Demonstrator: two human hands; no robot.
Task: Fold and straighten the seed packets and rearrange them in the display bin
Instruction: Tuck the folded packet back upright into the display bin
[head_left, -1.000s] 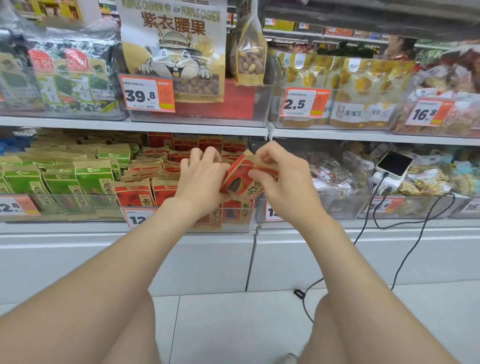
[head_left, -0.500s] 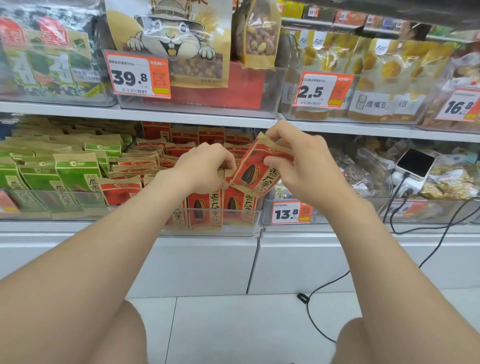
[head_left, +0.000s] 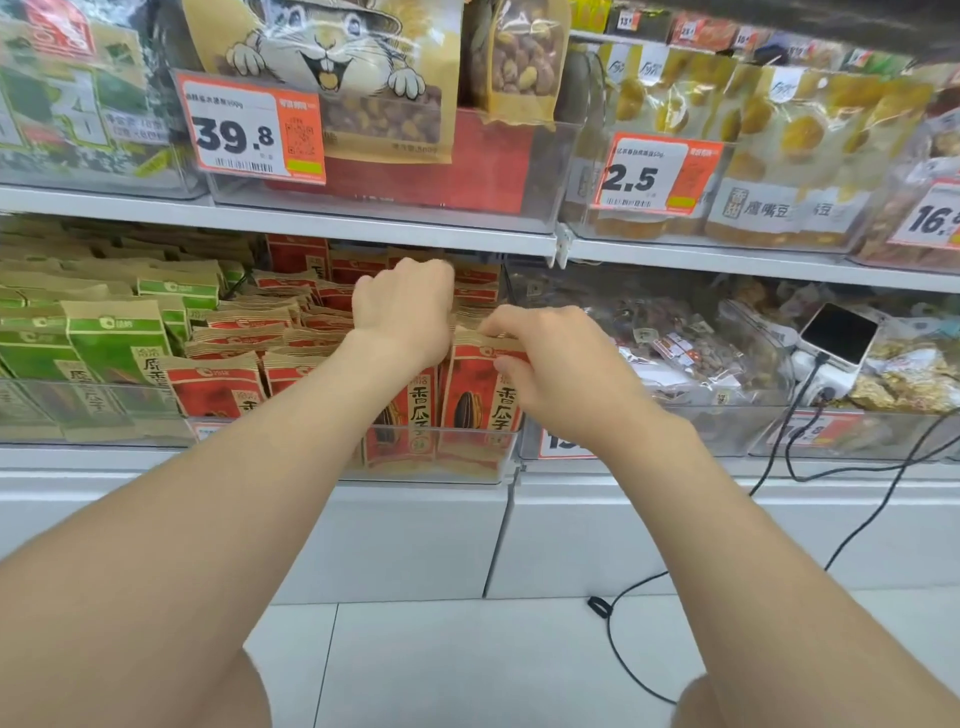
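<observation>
Hands work a shop's display bin (head_left: 431, 470): the right hand (head_left: 550, 364) pinches the top of a red seed packet (head_left: 478, 400) standing front right, while the left hand (head_left: 402, 312) dips behind, its grip hidden. The jumbled packets (head_left: 291, 317) further back apparently await straightening.

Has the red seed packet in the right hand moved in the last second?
Yes. The red seed packet dropped from above the clear bin down into its front row, where it stands upright, its top pinched by the right hand.
</observation>
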